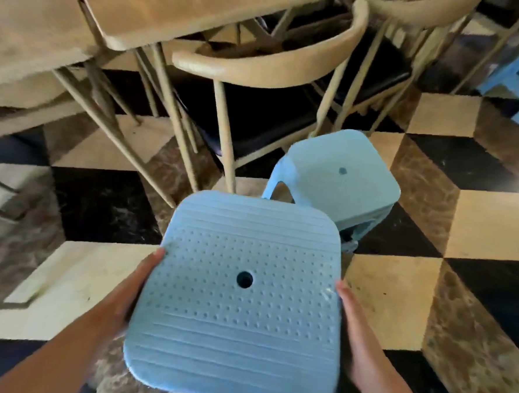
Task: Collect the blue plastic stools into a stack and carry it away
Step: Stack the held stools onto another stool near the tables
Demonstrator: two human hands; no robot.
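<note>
Checkered black, cream and brown tiled floor (398, 296) fills the view. Pale wooden counter (172, 8) top left, with two pale bentwood chairs with dark seats (260, 65) pushed under it, probably to keep the aisle free.

Blue plastic stools, two clear seats in view:
- Near one, square dimpled blue plastic stool with a centre hole (237, 292), held off the floor, seat up, tilted a little toward the camera. Legs hidden below the seat, so can't tell whether more are nested under it.
- Far one, smooth-topped pale blue plastic stool (341, 177), stands on the floor just beside the nearer chair. Stacked rims show under its right edge, so it looks like a small stack already; count unclear.

Another blue piece at the top right edge, too blurred to name.

Left hand (137, 286) wraps the seat's left edge, fingers curled under. Right hand (354, 317) clamps the right edge likewise. Two-sided grip keeps it level for lowering onto the floor stack; judging from that, nesting comes next.
</note>
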